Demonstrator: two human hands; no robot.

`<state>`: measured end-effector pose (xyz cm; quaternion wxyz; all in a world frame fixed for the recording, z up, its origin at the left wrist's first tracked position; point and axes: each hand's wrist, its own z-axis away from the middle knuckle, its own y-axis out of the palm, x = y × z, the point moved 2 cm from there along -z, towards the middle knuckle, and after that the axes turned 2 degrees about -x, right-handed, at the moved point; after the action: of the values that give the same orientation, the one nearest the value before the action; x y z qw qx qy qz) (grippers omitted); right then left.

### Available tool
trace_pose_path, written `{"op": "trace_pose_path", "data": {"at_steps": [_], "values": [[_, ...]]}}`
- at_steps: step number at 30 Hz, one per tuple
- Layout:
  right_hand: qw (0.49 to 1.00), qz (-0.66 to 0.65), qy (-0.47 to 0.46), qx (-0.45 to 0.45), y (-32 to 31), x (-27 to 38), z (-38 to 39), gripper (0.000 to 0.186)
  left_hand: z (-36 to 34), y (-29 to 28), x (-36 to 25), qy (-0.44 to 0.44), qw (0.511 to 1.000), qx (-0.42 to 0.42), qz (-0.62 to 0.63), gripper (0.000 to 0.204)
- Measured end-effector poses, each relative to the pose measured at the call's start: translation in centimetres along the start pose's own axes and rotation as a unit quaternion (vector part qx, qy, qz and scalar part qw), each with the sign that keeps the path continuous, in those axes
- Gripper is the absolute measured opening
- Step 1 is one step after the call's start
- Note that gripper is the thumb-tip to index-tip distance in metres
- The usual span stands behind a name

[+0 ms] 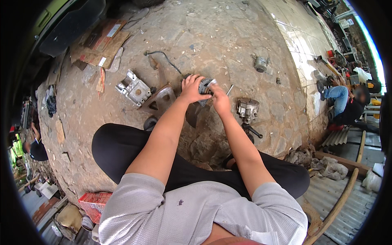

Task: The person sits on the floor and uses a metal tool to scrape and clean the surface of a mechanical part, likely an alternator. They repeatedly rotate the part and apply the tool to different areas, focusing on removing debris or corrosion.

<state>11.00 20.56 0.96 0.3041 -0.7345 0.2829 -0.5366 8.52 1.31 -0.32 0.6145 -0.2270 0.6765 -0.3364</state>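
Part: a round, ribbed metal part (203,87) sits under our 2 hands, right of the bracket (158,100) and slightly beyond it; we cannot tell whether it touches the ground.
Grip: our left hand (191,88) is spread over the part's left side, thumb at the near edge; our right hand (220,98) is at its right end, blurred, so we cannot tell what its fingers pinch.
Slip: if our left hand's hold is loose, we judge a push from the right could roll the part toward the bracket.
Hose: a dark hose (166,56) runs beyond the bracket toward our left hand; should it be joined to the part, which we cannot see, turning might tug it.
Rod: a thin rod (230,89) is right of the bracket, past our right hand; a wide elbow or wrist swing could knock it.
Neighbours: the casting (134,89) is just left of the bracket, the gearbox (248,109) well to its right.
Ground: rough stone (204,34) surrounds the bracket; grit could foul anything dropped.
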Motion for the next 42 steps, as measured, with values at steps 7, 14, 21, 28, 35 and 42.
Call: {"op": "trace_pose_path", "data": {"at_steps": [7, 14, 21, 28, 35, 42], "values": [[0.999, 0.028, -0.038, 0.005, -0.4, 1.0, 0.3, 0.061, 0.1, -0.2, 0.4, -0.001, 1.000, 0.002, -0.023, 0.108], [0.998, 0.001, -0.055, 0.040, -0.1, 2.0, -0.5, 0.057, -0.4, 1.0, 2.6, 0.000, 0.999, -0.044, -0.009, 0.105], [0.995, 0.037, -0.056, 0.072, 0.2, 2.0, -0.4, 0.054, 0.2, -0.9, 0.4, -0.008, 1.000, 0.000, -0.012, 0.109], [0.991, -0.003, -0.111, 0.073, 0.9, 0.9, -0.5, 0.053, 0.1, -0.5, -0.1, -0.014, 0.999, 0.016, -0.035, 0.105], [0.985, 0.029, -0.142, 0.094, -0.1, 2.4, -1.5, 0.052, -1.6, 2.3, 3.9, 0.001, 1.000, -0.008, -0.012, 0.096], [0.996, -0.015, -0.038, 0.082, -1.5, 1.3, -1.0, 0.054, -0.5, -0.2, 0.1, 0.001, 0.999, 0.048, -0.015, 0.111]]}}
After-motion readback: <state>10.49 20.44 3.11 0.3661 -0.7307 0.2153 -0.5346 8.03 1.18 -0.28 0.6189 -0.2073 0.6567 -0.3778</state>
